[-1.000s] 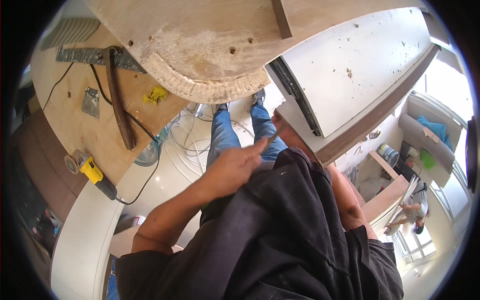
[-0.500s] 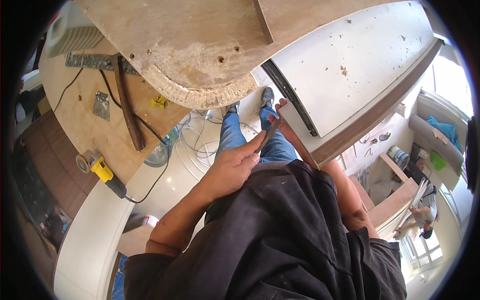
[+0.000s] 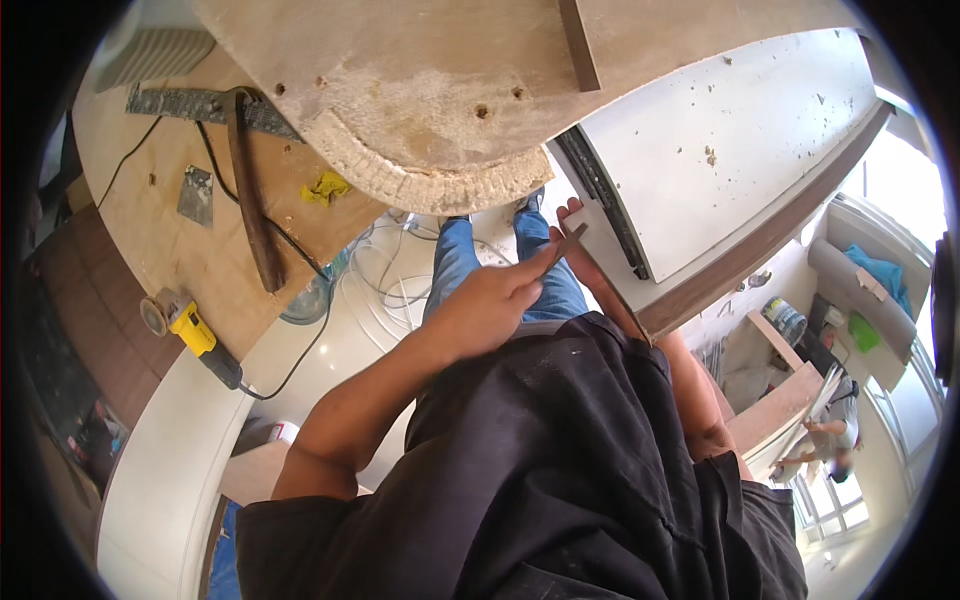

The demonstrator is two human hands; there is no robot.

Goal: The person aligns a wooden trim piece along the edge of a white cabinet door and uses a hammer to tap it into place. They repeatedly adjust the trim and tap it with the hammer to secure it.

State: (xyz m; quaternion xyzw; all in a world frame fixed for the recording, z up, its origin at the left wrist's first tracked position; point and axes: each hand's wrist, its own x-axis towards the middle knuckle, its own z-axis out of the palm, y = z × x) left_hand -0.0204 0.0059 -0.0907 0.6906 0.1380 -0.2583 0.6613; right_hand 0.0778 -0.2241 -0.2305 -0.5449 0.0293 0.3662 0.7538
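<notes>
The thin dark strip [image 3: 600, 290] sits in the middle of the view, running along the edge of the white board [image 3: 740, 150]. The left hand [image 3: 490, 305] is closed around the strip's top end, with one finger pointing up along it. The right hand [image 3: 580, 235] lies at 1 o'clock from the left one, fingers flat on the board's corner; I cannot tell if it grips anything. Since a second ago the left hand has slid a little up toward the board, so the strip now lies closer to that edge. The board is smooth and white with small crumbs. At 12 o'clock is a rough, round-edged wooden slab [image 3: 420, 90]. At 9 o'clock a yellow grinder [image 3: 190, 330] lies on a brown board [image 3: 200, 260].
</notes>
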